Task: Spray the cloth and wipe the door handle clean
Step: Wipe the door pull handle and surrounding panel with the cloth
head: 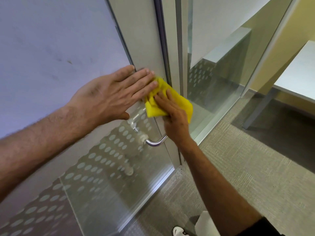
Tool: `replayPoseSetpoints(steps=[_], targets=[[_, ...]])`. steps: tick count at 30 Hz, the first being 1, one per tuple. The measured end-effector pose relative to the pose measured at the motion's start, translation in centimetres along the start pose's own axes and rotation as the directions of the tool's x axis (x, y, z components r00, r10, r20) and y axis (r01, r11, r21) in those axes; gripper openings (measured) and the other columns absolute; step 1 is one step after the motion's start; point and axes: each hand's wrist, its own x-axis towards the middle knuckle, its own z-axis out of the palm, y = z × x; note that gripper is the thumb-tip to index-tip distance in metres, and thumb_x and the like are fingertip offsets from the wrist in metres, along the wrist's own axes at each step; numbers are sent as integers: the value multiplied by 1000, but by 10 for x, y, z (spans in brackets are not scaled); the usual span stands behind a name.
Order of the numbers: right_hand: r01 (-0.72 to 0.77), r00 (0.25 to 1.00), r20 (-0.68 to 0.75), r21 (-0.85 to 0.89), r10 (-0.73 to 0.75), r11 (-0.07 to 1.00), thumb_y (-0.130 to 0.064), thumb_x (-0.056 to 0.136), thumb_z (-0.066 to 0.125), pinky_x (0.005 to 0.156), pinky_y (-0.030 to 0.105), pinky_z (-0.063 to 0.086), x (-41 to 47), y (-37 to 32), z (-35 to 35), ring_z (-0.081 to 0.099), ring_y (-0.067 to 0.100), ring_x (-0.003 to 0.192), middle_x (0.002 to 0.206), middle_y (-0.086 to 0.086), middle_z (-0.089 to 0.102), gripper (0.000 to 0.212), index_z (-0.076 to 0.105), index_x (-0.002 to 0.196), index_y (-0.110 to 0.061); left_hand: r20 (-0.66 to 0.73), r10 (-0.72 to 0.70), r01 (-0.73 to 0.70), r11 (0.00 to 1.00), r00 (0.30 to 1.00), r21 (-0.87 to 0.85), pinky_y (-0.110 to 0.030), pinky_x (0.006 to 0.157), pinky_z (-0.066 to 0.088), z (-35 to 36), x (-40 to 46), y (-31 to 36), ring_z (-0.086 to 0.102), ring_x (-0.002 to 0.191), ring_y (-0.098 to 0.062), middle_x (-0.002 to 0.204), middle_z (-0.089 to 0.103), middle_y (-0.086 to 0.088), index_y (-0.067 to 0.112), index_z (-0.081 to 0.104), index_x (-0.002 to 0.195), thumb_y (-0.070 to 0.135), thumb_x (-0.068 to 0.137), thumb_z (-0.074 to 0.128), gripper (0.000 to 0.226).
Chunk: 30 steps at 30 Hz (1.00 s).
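Note:
A yellow cloth [179,99] is pressed against the metal door stile just above the handle. My right hand [172,114] lies on the cloth and grips it, fingers pointing up. Flat on the glass door [51,48] rests my left hand [109,96], fingers spread, its fingertips touching the cloth's upper left edge. The chrome door handle [156,143] curves out of the door below both hands; its upper part is hidden behind my right hand. No spray bottle is in view.
The door glass has a frosted dot pattern [102,160] on its lower half. A fixed glass panel [213,74] stands right of the door frame. Grey carpet [238,176] covers the floor. A white table [298,79] stands at far right. A shoe [179,231] shows at the bottom.

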Motion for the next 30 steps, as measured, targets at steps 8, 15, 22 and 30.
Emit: replayPoseSetpoints(steps=[8, 15, 22, 30], targets=[[-207, 962, 168, -53, 213, 977, 6, 81, 47, 113, 41, 44, -83, 35, -31, 51, 19, 137, 143, 8, 60, 55, 66, 130, -10, 21, 0, 0, 1000, 1000, 19, -51, 128, -4, 4, -1, 0, -12, 157, -38, 166, -22, -27, -4, -30, 153, 72, 94, 20, 109], [-670, 460, -20, 648, 888, 362, -11, 97, 59, 64, 28, 49, -72, -4, 0, 59, 13, 76, 81, -1, 63, 8, 64, 90, -12, 0, 8, -8, 1000, 1000, -16, -50, 129, 4, 3, 1, 1, -3, 159, -35, 169, -13, -23, -3, -25, 156, 72, 93, 27, 111], [-770, 263, 159, 629, 952, 108, -20, 90, 73, 78, 46, 60, -43, 7, 17, 70, 28, 96, 119, 14, 70, 46, 56, 133, -15, 14, 21, -21, 1000, 1000, -19, -51, 129, 0, 5, 1, 0, -6, 158, -37, 168, -16, -25, -3, -26, 156, 69, 95, 31, 110], [-713, 376, 298, 698, 877, 68, -16, 104, 50, 64, 36, 60, -57, 2, 21, 76, 20, 77, 91, 8, 75, 23, 61, 124, -9, 13, 22, -22, 1000, 1000, 6, -51, 128, -1, 5, 1, 1, -6, 158, -37, 168, -16, -25, -2, -24, 156, 70, 94, 30, 110]])
